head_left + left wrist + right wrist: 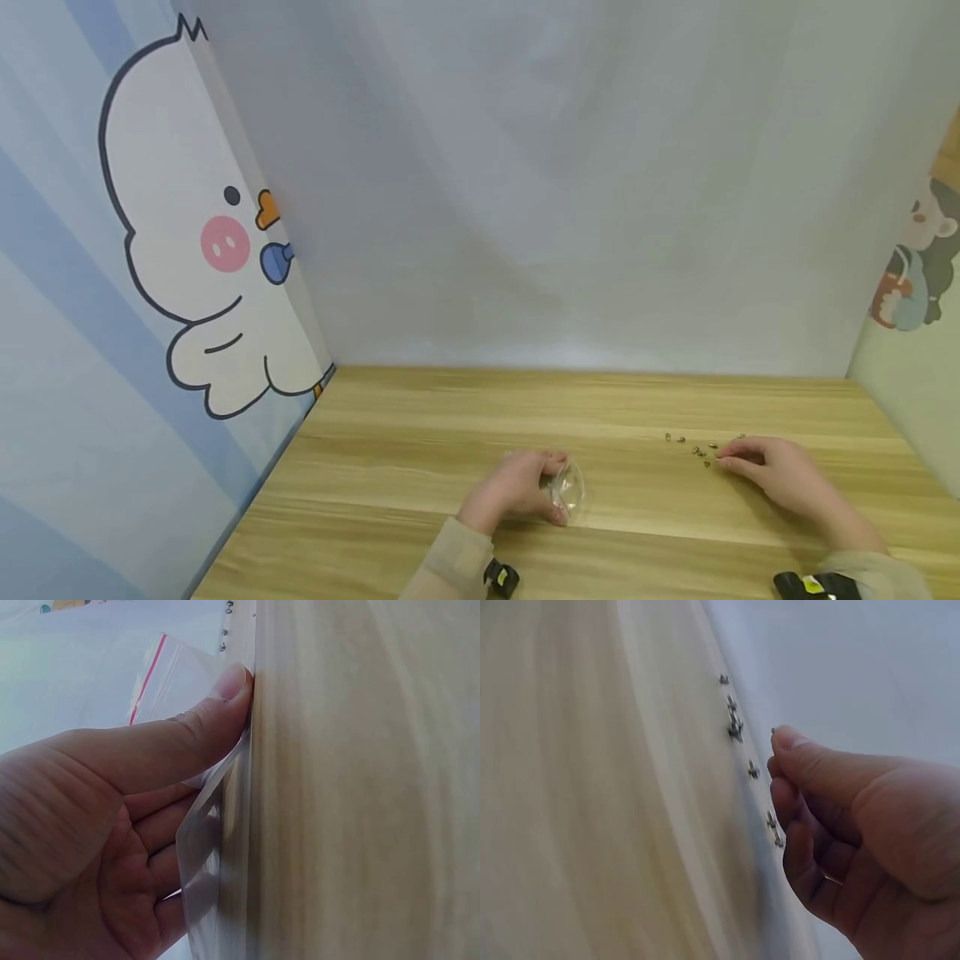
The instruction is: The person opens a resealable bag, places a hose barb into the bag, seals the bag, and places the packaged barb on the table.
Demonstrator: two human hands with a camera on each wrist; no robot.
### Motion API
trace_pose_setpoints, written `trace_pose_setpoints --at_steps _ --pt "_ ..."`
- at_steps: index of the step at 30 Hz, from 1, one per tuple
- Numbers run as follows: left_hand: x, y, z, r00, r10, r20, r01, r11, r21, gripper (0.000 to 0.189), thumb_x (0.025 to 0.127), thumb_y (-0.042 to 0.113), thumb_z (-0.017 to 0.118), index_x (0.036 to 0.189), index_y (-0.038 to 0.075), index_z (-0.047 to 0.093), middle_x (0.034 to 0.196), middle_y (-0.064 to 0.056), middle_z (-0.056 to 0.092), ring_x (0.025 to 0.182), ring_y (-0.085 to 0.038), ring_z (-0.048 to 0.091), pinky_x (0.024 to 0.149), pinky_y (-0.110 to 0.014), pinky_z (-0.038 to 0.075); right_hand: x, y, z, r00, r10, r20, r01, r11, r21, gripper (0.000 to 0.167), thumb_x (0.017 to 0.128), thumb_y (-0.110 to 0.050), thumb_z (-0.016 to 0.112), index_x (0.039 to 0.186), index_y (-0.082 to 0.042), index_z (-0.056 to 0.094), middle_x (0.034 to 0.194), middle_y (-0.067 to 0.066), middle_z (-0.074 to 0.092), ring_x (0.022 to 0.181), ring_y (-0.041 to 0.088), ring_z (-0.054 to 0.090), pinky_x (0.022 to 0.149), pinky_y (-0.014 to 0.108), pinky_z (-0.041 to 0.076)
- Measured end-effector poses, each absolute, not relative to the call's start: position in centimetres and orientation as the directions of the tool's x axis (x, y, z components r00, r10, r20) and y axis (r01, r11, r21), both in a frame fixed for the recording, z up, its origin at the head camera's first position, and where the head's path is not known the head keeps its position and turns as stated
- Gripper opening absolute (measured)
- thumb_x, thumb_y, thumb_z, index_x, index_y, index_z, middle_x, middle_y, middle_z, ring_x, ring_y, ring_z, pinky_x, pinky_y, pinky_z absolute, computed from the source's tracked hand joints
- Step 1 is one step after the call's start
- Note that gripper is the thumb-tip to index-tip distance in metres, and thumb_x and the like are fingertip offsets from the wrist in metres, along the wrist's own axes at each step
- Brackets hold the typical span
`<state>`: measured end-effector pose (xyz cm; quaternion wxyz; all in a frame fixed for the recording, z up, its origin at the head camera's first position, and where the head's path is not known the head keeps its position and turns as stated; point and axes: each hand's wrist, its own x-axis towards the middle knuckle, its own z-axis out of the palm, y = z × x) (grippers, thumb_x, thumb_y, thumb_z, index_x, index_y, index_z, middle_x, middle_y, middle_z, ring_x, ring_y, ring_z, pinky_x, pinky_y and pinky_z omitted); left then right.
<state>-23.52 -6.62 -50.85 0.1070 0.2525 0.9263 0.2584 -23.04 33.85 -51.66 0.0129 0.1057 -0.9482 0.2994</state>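
My left hand (517, 485) holds a clear zip bag (572, 492) on the table, its thumb and fingers spread at the bag's mouth. A red stripe runs along the edge of the bag (176, 686) in the left wrist view. Off to the right, my right hand (787, 477) pinches a tiny metal piece (773, 730), likely a screw, between thumb and fingertips. Most of that piece is hidden. Several small metal screws (701, 452) lie scattered beside the right fingertips; the right wrist view shows such screws (735, 729) standing up from the wood.
A wood-grain table (420, 417) spans the lower view. Behind it hangs a plain grey backdrop (562, 208). Cartoon-printed panels flank both sides, with a white bird (165, 167) at left.
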Motion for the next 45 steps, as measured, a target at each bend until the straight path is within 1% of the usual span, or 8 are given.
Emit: trace_pose_setpoints --at_steps 8,13,18,24,30,35,41,45 --pt "-23.6 -6.6 -50.9 -0.848 0.524 -0.076 0.411 0.742 0.529 0.081 0.065 0.025 0.102 0.139 0.011 0.071 0.154 0.005 0.059 0.146 -0.023 0.052 0.126 -0.042 0.036 -23.2 30.5 -51.5 -0.951 -0.292 0.097 -0.291 0.753 -0.590 0.014 0.101 -0.032 0.076 0.107 -0.022 0.082 0.111 -0.002 0.078 0.109 0.024 0.071 0.092 0.043 0.059" --pt "-23.6 -6.5 -50.9 -0.847 0.527 -0.076 0.416 0.744 0.523 0.082 0.065 0.024 0.102 0.140 0.011 0.071 0.155 0.005 0.059 0.147 -0.023 0.052 0.125 -0.041 0.036 -23.1 28.8 -51.8 -0.932 -0.350 0.091 -0.325 0.698 -0.638 0.010 0.100 -0.030 0.077 0.105 -0.023 0.082 0.105 -0.010 0.077 0.100 0.010 0.070 0.085 0.033 0.059" --pt "-23.5 -6.6 -50.8 -0.847 0.526 -0.073 0.414 0.740 0.530 0.081 0.065 0.023 0.102 0.139 0.010 0.071 0.154 0.003 0.059 0.146 -0.023 0.052 0.126 -0.041 0.036 -23.1 27.4 -52.0 -0.914 -0.385 0.128 -0.371 0.663 -0.650 0.010 0.099 -0.030 0.078 0.105 -0.022 0.082 0.102 -0.013 0.077 0.096 0.004 0.069 0.083 0.030 0.059" --pt "-23.4 -6.5 -50.5 -0.844 0.532 -0.071 0.420 0.737 0.529 0.081 0.066 0.023 0.102 0.139 0.009 0.071 0.154 0.003 0.060 0.147 -0.023 0.052 0.126 -0.042 0.035 -23.0 25.7 -51.8 -0.884 -0.434 0.173 -0.431 0.614 -0.661 0.010 0.099 -0.025 0.079 0.104 -0.017 0.081 0.100 -0.011 0.077 0.094 0.003 0.069 0.082 0.029 0.059" --pt "-23.6 -6.5 -50.7 -0.839 0.539 -0.073 0.432 0.742 0.512 0.082 0.067 0.025 0.102 0.140 0.010 0.070 0.153 0.003 0.060 0.147 -0.023 0.052 0.126 -0.041 0.035 -23.0 24.2 -51.2 -0.888 -0.438 0.142 -0.413 0.621 -0.666 0.013 0.100 -0.026 0.077 0.107 -0.016 0.082 0.102 -0.011 0.078 0.096 0.005 0.070 0.085 0.030 0.060" --pt "-23.8 -6.5 -51.0 -0.837 0.542 -0.073 0.435 0.742 0.510 0.082 0.067 0.026 0.101 0.141 0.010 0.070 0.154 0.003 0.060 0.147 -0.022 0.052 0.126 -0.039 0.035 -23.1 23.0 -50.8 -0.877 -0.455 0.152 -0.429 0.602 -0.674 0.014 0.100 -0.024 0.077 0.107 -0.014 0.082 0.103 -0.008 0.079 0.096 0.008 0.072 0.085 0.030 0.061" --pt "-23.8 -6.5 -50.9 -0.835 0.545 -0.073 0.438 0.740 0.510 0.080 0.067 0.026 0.102 0.139 0.011 0.071 0.153 0.003 0.060 0.146 -0.022 0.052 0.125 -0.038 0.036 -23.2 21.6 -50.5 -0.870 -0.474 0.135 -0.419 0.567 -0.709 0.016 0.099 -0.022 0.077 0.109 -0.011 0.081 0.103 -0.005 0.079 0.094 0.008 0.072 0.084 0.028 0.061" --pt "-23.7 -6.5 -50.8 -0.837 0.542 -0.075 0.432 0.738 0.518 0.079 0.067 0.026 0.102 0.139 0.011 0.072 0.152 0.003 0.061 0.146 -0.022 0.053 0.125 -0.038 0.037 -23.2 20.7 -50.2 -0.868 -0.479 0.129 -0.418 0.567 -0.710 0.015 0.099 -0.023 0.078 0.108 -0.012 0.082 0.101 -0.007 0.079 0.092 0.007 0.072 0.084 0.028 0.061"
